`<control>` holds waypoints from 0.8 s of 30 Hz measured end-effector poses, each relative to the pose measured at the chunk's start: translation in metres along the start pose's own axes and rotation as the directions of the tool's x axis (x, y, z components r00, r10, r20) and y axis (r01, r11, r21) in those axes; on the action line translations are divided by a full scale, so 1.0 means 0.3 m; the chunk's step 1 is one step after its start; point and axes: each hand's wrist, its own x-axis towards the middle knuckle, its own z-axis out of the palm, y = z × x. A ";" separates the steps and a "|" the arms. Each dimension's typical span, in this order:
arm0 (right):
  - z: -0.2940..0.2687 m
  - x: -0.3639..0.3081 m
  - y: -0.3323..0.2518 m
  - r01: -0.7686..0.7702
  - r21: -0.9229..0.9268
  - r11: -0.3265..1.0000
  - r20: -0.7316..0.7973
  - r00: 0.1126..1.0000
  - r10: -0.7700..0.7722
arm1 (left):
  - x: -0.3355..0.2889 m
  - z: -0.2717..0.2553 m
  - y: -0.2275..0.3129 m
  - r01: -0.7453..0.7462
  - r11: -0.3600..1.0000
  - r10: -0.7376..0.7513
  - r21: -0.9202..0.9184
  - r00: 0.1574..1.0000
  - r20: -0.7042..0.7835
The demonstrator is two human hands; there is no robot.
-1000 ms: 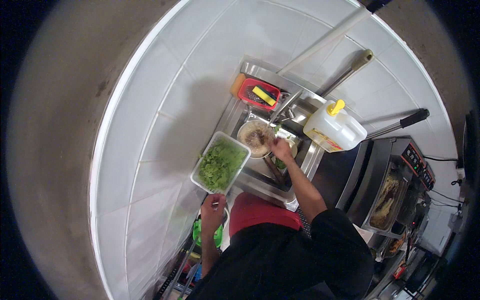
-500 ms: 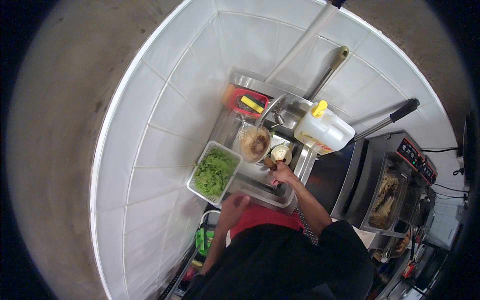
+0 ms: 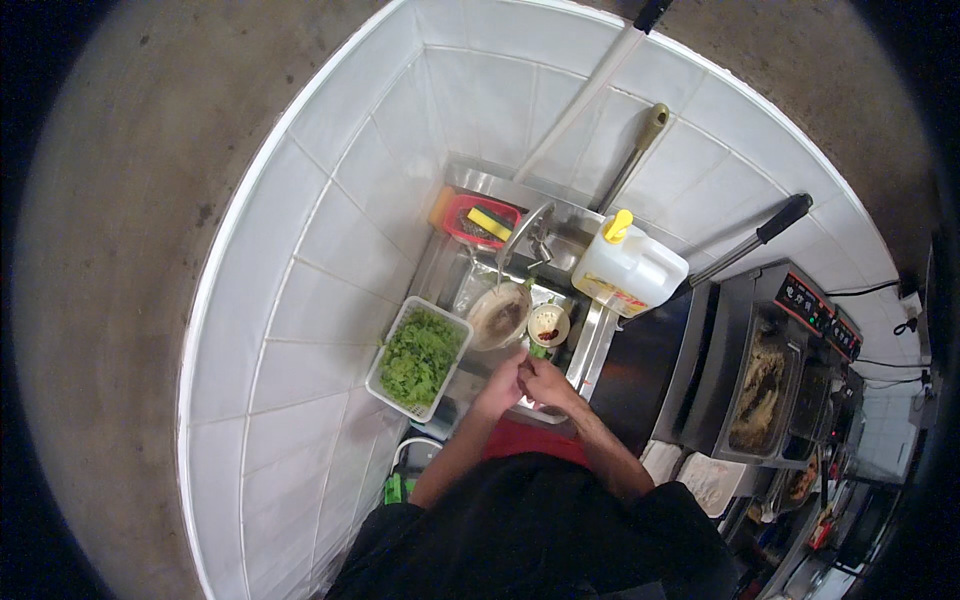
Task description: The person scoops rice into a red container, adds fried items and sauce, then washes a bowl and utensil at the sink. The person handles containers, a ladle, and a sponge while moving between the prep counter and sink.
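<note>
Over the near part of the metal sink (image 3: 598,342), my left hand (image 3: 503,387) and my right hand (image 3: 550,383) meet with their fingers closed together. What lies between the fingers is hidden and too small to name. Just beyond them stands a small pale bowl (image 3: 563,322) with whitish and dark red bits in it, and some green leaf shows beside it. A larger round vessel (image 3: 500,316) with cloudy, brownish contents sits to its left, under the curved faucet (image 3: 522,236). Left of my hands, a white plastic basket (image 3: 398,406) is full of green lettuce (image 3: 422,360).
A red container (image 3: 455,206) with a yellow-and-green sponge (image 3: 489,224) rests on the sink's far left corner. Right of the faucet stands a white jug (image 3: 630,268) with a yellow pump top. Long handles lean on the tiled wall. A fryer (image 3: 765,390) stands at the right.
My left hand has come from the sink's near edge up to my right hand. My right hand has drawn back slightly from the small bowl. The view has shifted a little.
</note>
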 end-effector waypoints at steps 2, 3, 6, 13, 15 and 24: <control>-0.069 -0.027 -0.061 0.122 -0.354 0.927 -0.043 0.988 -0.147 | 0.001 0.008 -0.016 -0.077 0.990 0.064 -0.116 0.991 -0.115; -0.121 -0.017 -0.089 0.080 -0.366 0.927 -0.044 0.994 -0.103 | -0.009 -0.001 -0.018 -0.102 0.980 0.091 -0.169 0.993 -0.077; -0.208 0.120 -0.194 0.250 -0.134 0.959 -0.267 0.923 -0.278 | -0.024 -0.014 -0.026 -0.071 0.984 0.041 -0.161 0.982 -0.183; -0.282 0.590 -0.416 0.384 -0.678 0.626 -0.345 0.586 -0.733 | -0.056 -0.019 -0.049 -0.059 0.961 0.134 0.270 0.954 -0.268; -0.291 0.677 -0.469 0.301 -0.751 0.587 -0.289 0.650 -0.703 | -0.071 -0.016 -0.055 -0.015 0.912 0.164 0.410 0.929 -0.332; -0.327 0.519 -0.471 0.297 -0.482 0.824 -0.519 0.661 -0.542 | -0.168 0.001 -0.020 -0.064 0.781 0.270 0.621 0.931 -0.244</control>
